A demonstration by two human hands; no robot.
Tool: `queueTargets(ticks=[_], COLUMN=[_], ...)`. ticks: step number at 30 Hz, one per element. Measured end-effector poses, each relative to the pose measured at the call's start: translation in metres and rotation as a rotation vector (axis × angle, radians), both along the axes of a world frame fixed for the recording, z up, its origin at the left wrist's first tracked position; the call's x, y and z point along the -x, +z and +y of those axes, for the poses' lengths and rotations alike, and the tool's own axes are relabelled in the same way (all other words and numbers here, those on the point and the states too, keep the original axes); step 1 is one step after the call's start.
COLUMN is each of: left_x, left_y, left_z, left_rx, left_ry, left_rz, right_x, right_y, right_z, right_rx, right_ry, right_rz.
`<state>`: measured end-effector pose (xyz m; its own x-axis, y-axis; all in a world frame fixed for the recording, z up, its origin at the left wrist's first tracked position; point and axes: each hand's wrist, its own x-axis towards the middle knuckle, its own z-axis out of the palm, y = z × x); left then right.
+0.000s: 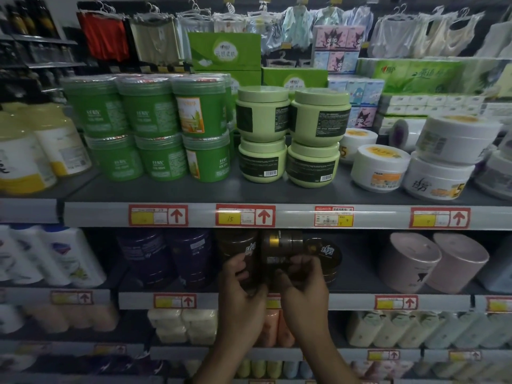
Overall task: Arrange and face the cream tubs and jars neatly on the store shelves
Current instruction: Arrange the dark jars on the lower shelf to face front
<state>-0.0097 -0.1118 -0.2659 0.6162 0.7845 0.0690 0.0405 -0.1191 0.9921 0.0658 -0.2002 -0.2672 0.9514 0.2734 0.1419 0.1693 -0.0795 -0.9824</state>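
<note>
Hands side by side — left hand (241, 289), right hand (303, 285) — fingers tight around one dark jar (278, 252)

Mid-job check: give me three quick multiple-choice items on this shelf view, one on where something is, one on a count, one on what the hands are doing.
1. On which level are the dark brown jars? A top; B second from top; C lowest.
2. How many pale green jars show? A two; B six; C four.
3. What are the hands doing? A both grip dark brown jars; B both hang idle; C one points at a price tag.

Key: B, they stand on the second shelf, right below the pale green jars. C, two stacks of two. A, the left hand and right hand curl round them.
</note>
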Motion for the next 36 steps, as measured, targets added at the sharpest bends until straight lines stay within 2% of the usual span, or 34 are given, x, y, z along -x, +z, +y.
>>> queueTargets(ticks=[11,23,29,36], left_x=[0.062,0.128,0.148,0.145], left_y=[0.016,0.004,-0.016,-0.018], left_z=[0.063,0.160,0.205,0.233], left_rx=[-0.030,-0.092,-0.174,-0.166], left_ry=[-0.115,-0.027,0.101,0.157], left_rz=[0.039,-0.013,0.073,0.110], right_x=[0.061,0.122,0.135,0.129], right_y=[0.011,0.006,-0.003,-0.002], right_z=[0.066,0.157,0.182,0.195], right_rx=[-0.024,-0.001,-0.005,-0.015], right_ry=[0.085,0.079,0.047,0.133], right_rz=[0.074,0.139,0.199,0.270])
